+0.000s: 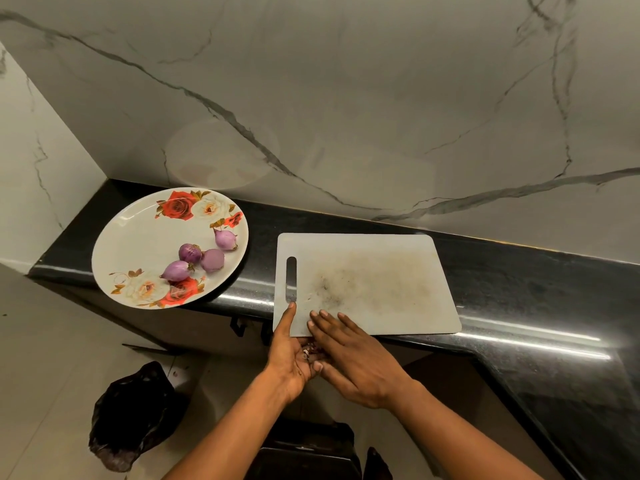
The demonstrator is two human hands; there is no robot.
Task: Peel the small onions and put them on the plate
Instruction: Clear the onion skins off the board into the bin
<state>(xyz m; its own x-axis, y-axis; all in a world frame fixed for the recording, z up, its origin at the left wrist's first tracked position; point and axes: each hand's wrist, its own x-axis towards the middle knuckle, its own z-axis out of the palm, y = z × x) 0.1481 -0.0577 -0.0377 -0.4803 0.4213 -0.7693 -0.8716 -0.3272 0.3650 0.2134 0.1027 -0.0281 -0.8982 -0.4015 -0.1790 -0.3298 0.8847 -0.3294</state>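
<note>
On one plate (138,244), four small onions (190,252)

Both bare forearms reach forward and converge. The left grip (292,358) lies palm up and cupped, thumb pointing ahead. The right grip (353,362) lies palm down across it, fingers (327,322) straight and close together.

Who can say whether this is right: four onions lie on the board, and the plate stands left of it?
Wrong in one respect: the four onions lie on the plate, not the board. The plate does stand left of the board. The head view shows it.
</note>
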